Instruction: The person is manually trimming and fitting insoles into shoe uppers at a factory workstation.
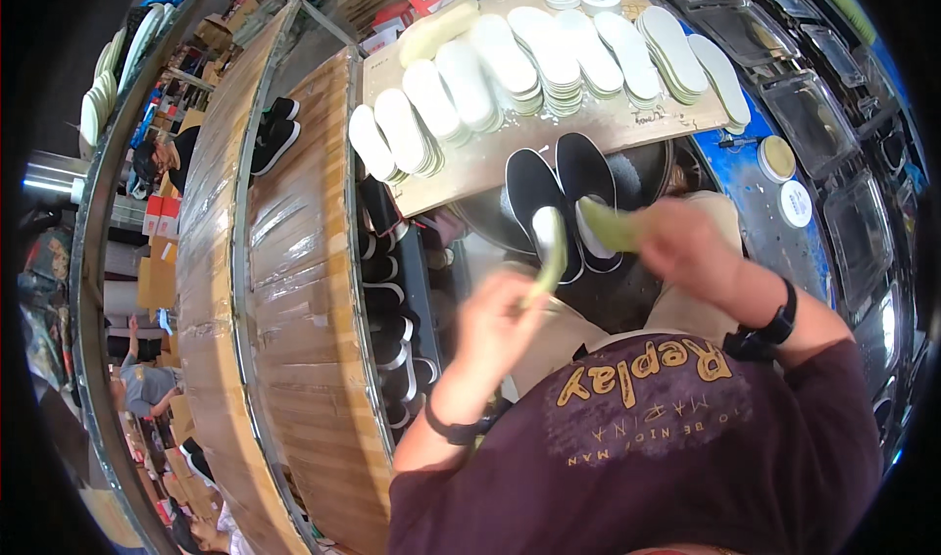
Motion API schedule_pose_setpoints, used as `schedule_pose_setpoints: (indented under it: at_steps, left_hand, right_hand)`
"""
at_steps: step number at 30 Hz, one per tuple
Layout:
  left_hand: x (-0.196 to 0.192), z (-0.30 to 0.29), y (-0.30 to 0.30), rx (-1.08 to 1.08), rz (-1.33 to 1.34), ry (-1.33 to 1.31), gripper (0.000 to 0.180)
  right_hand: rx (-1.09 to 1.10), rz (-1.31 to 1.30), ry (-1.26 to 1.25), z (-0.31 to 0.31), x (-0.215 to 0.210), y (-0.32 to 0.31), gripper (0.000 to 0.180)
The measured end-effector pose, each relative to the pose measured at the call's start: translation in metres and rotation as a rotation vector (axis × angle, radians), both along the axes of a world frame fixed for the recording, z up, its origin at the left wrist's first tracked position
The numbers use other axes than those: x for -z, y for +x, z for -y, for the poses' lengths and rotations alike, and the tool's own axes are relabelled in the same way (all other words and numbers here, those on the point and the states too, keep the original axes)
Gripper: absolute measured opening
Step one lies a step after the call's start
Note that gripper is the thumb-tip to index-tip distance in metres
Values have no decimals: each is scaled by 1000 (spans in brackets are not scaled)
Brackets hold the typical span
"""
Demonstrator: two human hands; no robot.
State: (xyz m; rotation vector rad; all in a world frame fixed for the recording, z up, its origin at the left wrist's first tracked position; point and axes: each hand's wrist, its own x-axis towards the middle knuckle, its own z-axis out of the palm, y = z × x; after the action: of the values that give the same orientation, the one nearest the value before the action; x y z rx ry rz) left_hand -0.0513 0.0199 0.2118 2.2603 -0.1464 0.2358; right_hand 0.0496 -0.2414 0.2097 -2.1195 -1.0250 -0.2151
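On the left, a person in a gray shirt (pixel 149 388) is far away. Next come long brown shelves (pixel 304 290) with a pair of dark shoes (pixel 274 148) at the far end. Then a wooden board (pixel 431 193) holds piles of white shoe pads (pixel 544 55) in a row, on the far side.

The left hand (pixel 500 305) is blurry and grips one end of a pale green pad (pixel 555 256). That pad is over the left black shoe (pixel 530 178); I can't tell how far in it goes. The right black shoe (pixel 584 163) sits just beside it, and both toes point far. A second green pad (pixel 613 228) is over that one, tilted. The right hand (pixel 681 246), blurry too, is closed on its right end.

To the right is a blue table (pixel 753 185) with round tubs (pixel 777 159), then clear plastic boxes (pixel 812 114).
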Motion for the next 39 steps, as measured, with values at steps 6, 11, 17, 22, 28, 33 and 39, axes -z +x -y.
schedule_pose_setpoints:
  at_steps: [6, 11, 17, 22, 28, 33, 39]
  left_hand:
    - [34, 30, 14, 251, -25, 499, 8]
    - [54, 34, 23, 265, -7, 597, 8]
    - [77, 28, 54, 211, -1, 633, 5]
    - [105, 18, 96, 110, -203, 660, 6]
    - [125, 10, 106, 237, -49, 623, 17]
    - [147, 9, 116, 169, -183, 556, 12]
    - [130, 5, 151, 192, -1006, 25, 31]
  right_hand:
    - [-379, 288, -439, -19, 42, -13, 14]
    - [-230, 375, -473, -21, 63, -12, 11]
    - [-199, 299, -606, -35, 94, 17, 11]
    - [-113, 75, -849, -49, 160, 56, 16]
    - [-248, -170, -1066, -48, 140, 67, 29]
    - [-257, -301, -1044, -48, 140, 72, 30]
    - [-190, -364, -1067, -57, 132, 65, 31]
